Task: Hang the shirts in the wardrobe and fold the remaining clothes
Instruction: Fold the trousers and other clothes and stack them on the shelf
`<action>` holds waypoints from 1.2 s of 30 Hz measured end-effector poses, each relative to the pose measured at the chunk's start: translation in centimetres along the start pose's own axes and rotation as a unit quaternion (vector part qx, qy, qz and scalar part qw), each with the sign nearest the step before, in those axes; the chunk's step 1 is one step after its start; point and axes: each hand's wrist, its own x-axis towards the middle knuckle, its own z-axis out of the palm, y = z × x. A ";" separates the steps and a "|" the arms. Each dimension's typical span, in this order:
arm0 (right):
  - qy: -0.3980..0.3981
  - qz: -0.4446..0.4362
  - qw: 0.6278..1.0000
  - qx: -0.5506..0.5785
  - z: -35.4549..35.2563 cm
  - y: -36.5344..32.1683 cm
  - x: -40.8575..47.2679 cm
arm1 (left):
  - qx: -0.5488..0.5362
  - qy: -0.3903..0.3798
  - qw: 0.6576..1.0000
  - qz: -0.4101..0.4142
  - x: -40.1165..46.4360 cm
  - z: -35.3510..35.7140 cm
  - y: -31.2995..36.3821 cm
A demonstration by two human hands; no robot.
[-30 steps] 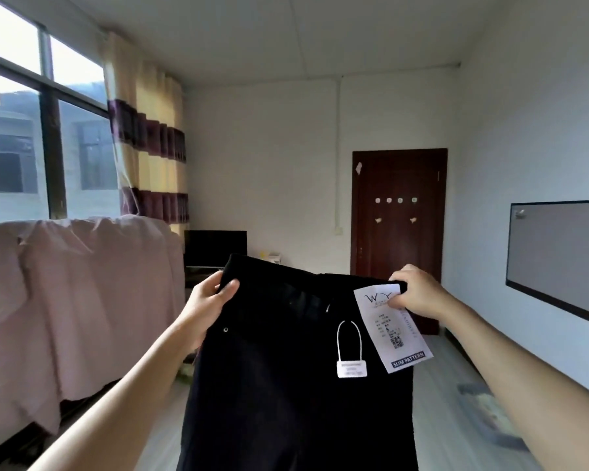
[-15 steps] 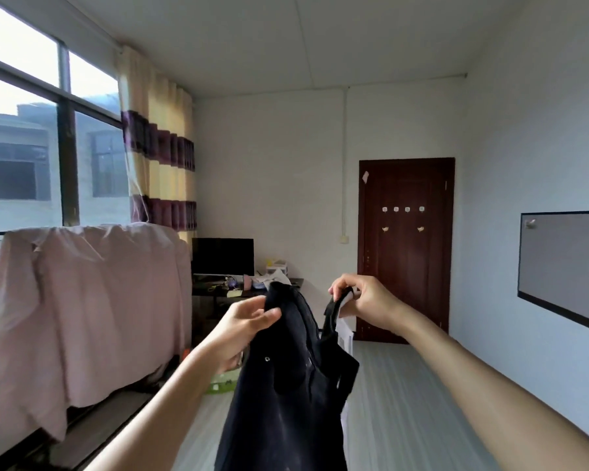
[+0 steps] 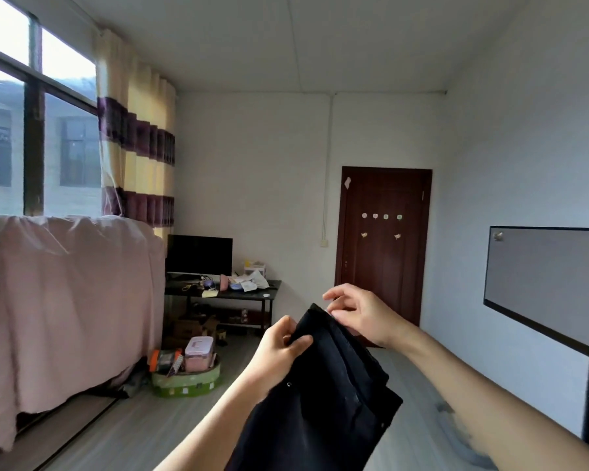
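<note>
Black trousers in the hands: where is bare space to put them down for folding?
Bare floor lies between the pink sheet and the arms, and toward the brown door. The black desk is crowded, as is the floor under it and around the green basket. Both left hand and right hand pinch the black trousers.
</note>
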 end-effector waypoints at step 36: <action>0.279 -0.271 0.897 -0.210 1.8 -4.9 7.9 | 0.091 0.220 0.965 0.107 -0.3 -5.8 11.1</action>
